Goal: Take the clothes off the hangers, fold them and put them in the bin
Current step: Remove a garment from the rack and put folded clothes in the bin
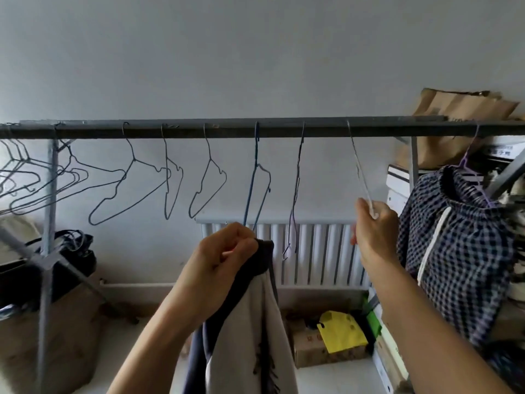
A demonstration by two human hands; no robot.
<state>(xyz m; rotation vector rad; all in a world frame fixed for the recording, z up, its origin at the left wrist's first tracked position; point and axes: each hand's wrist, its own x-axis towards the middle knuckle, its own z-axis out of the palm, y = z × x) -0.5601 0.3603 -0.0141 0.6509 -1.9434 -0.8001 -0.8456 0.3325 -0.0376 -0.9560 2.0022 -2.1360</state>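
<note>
Overhead, long rail point(255, 129) carries row of bare wire hangers. Far right, checked garment point(460, 251) hangs on purple hanger point(468, 166), just beside right hand point(375, 220), well apart from left hand point(224, 251). Centre, white-and-navy garment point(255, 322) off hanger, long axis straight down from left hand, fingers clenched on dark collar. Right fingers pinch low end of white hanger point(359, 172), hooked on rail. Folding looks next; bin not in view.

Nothing could be read. A white box point(504, 151) on the right bore dark characters, too blurred to make out. Reddish marks on the cardboard box point(309, 346) and dark print on the garment point(250, 322) were equally illegible.
</note>
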